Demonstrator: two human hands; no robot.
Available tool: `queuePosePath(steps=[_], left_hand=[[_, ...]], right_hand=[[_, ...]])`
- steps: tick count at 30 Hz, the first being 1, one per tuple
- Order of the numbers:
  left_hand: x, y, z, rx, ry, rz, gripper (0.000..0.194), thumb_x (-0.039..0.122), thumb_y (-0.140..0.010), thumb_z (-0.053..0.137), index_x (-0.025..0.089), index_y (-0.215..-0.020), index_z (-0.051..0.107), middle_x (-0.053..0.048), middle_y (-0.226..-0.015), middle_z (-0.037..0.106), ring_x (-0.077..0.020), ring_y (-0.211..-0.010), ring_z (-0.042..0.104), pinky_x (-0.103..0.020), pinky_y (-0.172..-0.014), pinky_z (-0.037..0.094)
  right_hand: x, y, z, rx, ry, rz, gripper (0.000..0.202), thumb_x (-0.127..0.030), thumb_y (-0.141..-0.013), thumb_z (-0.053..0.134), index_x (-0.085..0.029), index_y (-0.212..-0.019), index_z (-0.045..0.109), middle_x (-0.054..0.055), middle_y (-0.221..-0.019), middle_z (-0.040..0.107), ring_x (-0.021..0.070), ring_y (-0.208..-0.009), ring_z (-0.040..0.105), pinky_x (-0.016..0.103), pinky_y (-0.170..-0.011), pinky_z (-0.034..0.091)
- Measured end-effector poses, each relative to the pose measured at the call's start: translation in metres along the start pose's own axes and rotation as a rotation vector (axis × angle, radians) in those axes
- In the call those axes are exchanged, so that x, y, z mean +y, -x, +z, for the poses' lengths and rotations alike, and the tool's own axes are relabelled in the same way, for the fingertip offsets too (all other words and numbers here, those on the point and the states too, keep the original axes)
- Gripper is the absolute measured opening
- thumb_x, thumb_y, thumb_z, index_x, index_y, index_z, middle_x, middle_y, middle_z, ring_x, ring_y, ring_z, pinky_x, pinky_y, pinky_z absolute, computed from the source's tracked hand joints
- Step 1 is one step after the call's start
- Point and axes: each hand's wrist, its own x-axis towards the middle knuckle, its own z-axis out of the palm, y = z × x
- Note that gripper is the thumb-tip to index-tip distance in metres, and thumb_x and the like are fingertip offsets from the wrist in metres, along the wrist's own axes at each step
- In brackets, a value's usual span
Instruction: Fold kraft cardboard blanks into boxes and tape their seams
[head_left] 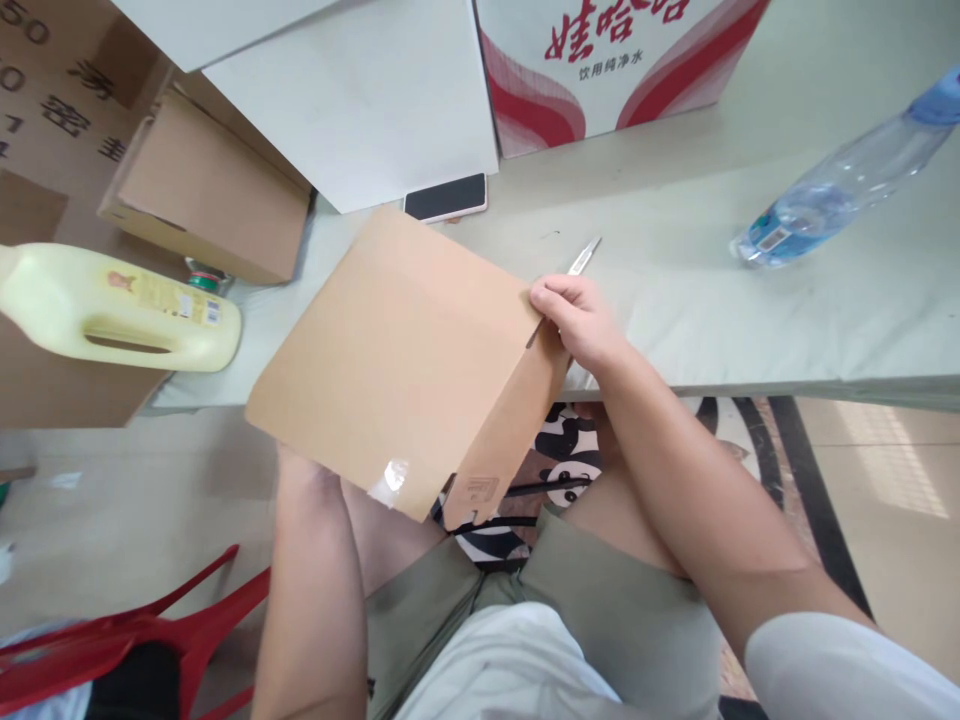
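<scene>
A flat brown cardboard piece with a folded side flap is held tilted over the table's front edge. My right hand grips its right corner, thumb on top and fingers curled round it. My left hand is hidden beneath the cardboard at its lower left edge; only the wrist and forearm show. A bit of clear tape sticks to the near edge of the cardboard. Just beyond my right hand, a slim silver cutter lies on the table. Behind the cardboard rests a dark-screened phone.
White box and red-and-white carton stand at the back of the table. A clear bottle lies right. Brown boxes and a yellow jug are left. A red chair stands at lower left.
</scene>
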Motion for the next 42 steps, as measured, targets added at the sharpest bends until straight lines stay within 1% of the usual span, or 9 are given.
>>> queuePosePath(steps=[4, 8, 11, 16, 22, 24, 27, 35, 42], left_hand=[[0.004, 0.011, 0.005, 0.045, 0.019, 0.084, 0.037, 0.055, -0.063, 0.089, 0.026, -0.083, 0.078, 0.005, -0.088, 0.08, -0.0183, -0.092, 0.074, -0.024, -0.076, 0.064], [-0.003, 0.011, 0.002, 0.078, 0.019, 0.069, 0.034, 0.058, -0.066, 0.085, 0.028, -0.081, 0.076, 0.006, -0.092, 0.08, -0.0209, -0.108, 0.072, -0.025, -0.079, 0.064], [-0.009, 0.008, 0.0, 0.077, 0.062, 0.05, 0.033, 0.057, -0.069, 0.082, 0.027, -0.082, 0.075, 0.005, -0.099, 0.081, -0.0225, -0.114, 0.069, -0.028, -0.084, 0.064], [-0.013, 0.01, -0.007, 0.089, 0.089, 0.031, 0.035, 0.057, -0.071, 0.082, 0.028, -0.089, 0.076, 0.004, -0.103, 0.08, -0.0224, -0.119, 0.067, -0.027, -0.089, 0.063], [-0.016, 0.025, -0.037, -0.157, -0.081, -0.183, 0.062, 0.037, -0.04, 0.099, 0.036, -0.099, 0.078, -0.001, -0.095, 0.079, -0.0345, -0.109, 0.072, -0.05, -0.087, 0.065], [-0.015, 0.029, -0.036, -0.235, 0.013, -0.103, 0.068, 0.054, -0.032, 0.096, 0.037, -0.096, 0.078, -0.003, -0.092, 0.079, -0.0384, -0.117, 0.069, -0.053, -0.089, 0.064], [-0.01, 0.03, -0.023, -0.118, 0.05, -0.055, 0.062, 0.075, -0.051, 0.082, 0.032, -0.096, 0.076, -0.006, -0.102, 0.079, -0.0367, -0.126, 0.064, -0.05, -0.096, 0.062], [-0.008, -0.011, 0.004, 0.047, 0.053, -0.15, 0.037, 0.046, -0.074, 0.08, 0.023, -0.102, 0.071, -0.01, -0.111, 0.077, -0.0297, -0.129, 0.062, -0.038, -0.091, 0.063], [-0.022, -0.083, 0.093, -0.066, 0.201, -0.077, 0.036, 0.052, -0.077, 0.073, 0.025, -0.101, 0.069, -0.007, -0.118, 0.074, -0.0277, -0.134, 0.058, -0.037, -0.1, 0.059]], right_hand=[[0.002, -0.002, 0.005, -0.11, 0.283, 0.027, 0.03, -0.045, -0.084, 0.058, -0.021, -0.068, 0.057, -0.001, -0.062, 0.053, 0.0139, -0.062, 0.047, 0.031, -0.064, 0.038], [0.016, -0.008, 0.003, 0.104, 0.358, -0.078, 0.021, -0.037, -0.081, 0.063, -0.022, -0.094, 0.07, 0.006, -0.092, 0.068, 0.023, -0.09, 0.061, 0.04, -0.083, 0.049], [0.023, -0.014, -0.002, 0.274, 0.273, -0.019, 0.035, -0.037, -0.08, 0.066, -0.023, -0.113, 0.066, 0.008, -0.107, 0.068, 0.0258, -0.101, 0.062, 0.045, -0.091, 0.051], [0.025, -0.021, 0.005, 0.179, -0.078, 0.122, 0.037, -0.055, -0.087, 0.064, -0.023, -0.104, 0.06, 0.004, -0.096, 0.068, 0.0223, -0.091, 0.066, 0.04, -0.082, 0.057], [0.032, -0.031, 0.013, 0.278, -0.197, 0.113, 0.032, -0.05, -0.087, 0.064, -0.022, -0.101, 0.057, 0.005, -0.102, 0.069, 0.0234, -0.1, 0.066, 0.041, -0.09, 0.057], [0.034, -0.032, 0.011, 0.251, -0.185, 0.107, 0.033, -0.051, -0.088, 0.062, -0.023, -0.104, 0.057, 0.005, -0.103, 0.069, 0.0236, -0.101, 0.066, 0.041, -0.089, 0.057], [0.03, -0.032, 0.009, 0.229, -0.125, 0.06, 0.035, -0.054, -0.091, 0.059, -0.024, -0.109, 0.056, 0.005, -0.105, 0.069, 0.0227, -0.101, 0.066, 0.04, -0.09, 0.057], [0.004, -0.023, 0.011, 0.196, -0.342, 0.146, 0.03, -0.052, -0.079, 0.069, -0.024, -0.084, 0.059, 0.001, -0.08, 0.066, 0.019, -0.077, 0.066, 0.035, -0.069, 0.057], [-0.001, -0.019, 0.018, 0.228, -0.408, 0.243, 0.039, -0.053, -0.072, 0.075, -0.02, -0.092, 0.067, 0.008, -0.092, 0.076, 0.0258, -0.09, 0.074, 0.041, -0.08, 0.062]])
